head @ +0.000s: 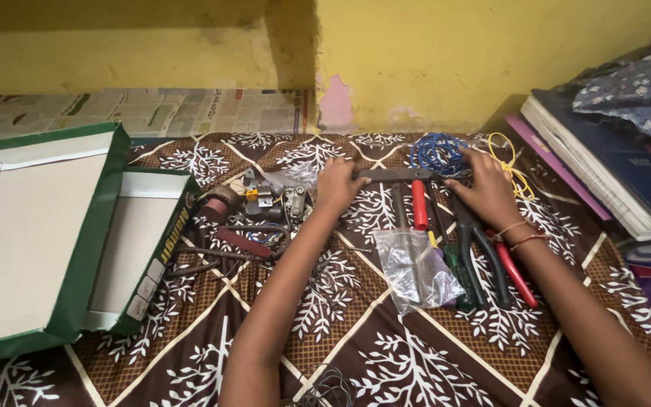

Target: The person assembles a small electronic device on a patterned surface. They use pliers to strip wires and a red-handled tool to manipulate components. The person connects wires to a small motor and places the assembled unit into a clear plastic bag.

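Note:
My left hand grips the left end of a flat grey metal tool lying crosswise on the brown patterned cloth. At the tool's right end my right hand rests with fingers spread, touching it beside a coil of blue wire and a yellow wire. Below the hands lie a red-handled screwdriver, dark-handled pliers, red-handled pliers and a clear plastic bag.
A pile of small electrical parts and a dark cord lies left of my left hand. An open green and white cardboard box fills the left. Stacked books with folded cloth sit right. Newspaper lines the yellow wall.

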